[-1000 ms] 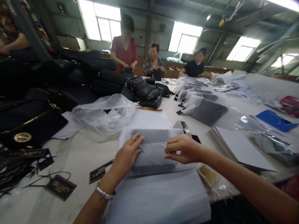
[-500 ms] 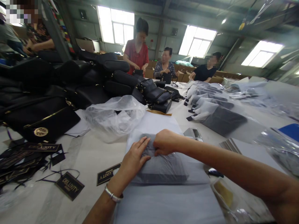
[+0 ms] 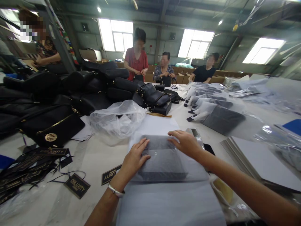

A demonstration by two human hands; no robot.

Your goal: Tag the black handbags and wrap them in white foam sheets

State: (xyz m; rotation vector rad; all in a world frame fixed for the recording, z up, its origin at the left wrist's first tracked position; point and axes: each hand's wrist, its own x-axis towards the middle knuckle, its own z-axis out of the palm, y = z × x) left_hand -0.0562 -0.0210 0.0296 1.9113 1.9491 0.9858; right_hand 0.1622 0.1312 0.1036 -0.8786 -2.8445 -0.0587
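A dark flat item wrapped in thin translucent sheeting [image 3: 162, 161] lies on a stack of pale sheets [image 3: 169, 204] in front of me. My left hand [image 3: 136, 157] rests on its left edge, fingers spread, with a metal bangle on the wrist. At the item's upper right, my right hand [image 3: 184, 142] touches the wrapping with its fingertips, fingers apart. Neither hand grips anything. Left of my left wrist lies a black tag with gold letters [image 3: 109, 176], partly covered by the forearm.
Black bags [image 3: 54, 125] are heaped at the left above piled black tags [image 3: 30, 163]. A crumpled clear bag [image 3: 117, 121] sits beyond my left hand. Wrapped bags [image 3: 223, 119] stand in a row at the right, near grey boards [image 3: 263, 160]. Several people work across the table.
My right hand has opened from a closed pose and moved right, uncovering the wrapped item's middle. My left hand has stayed nearly in place. The view has tilted up slightly.
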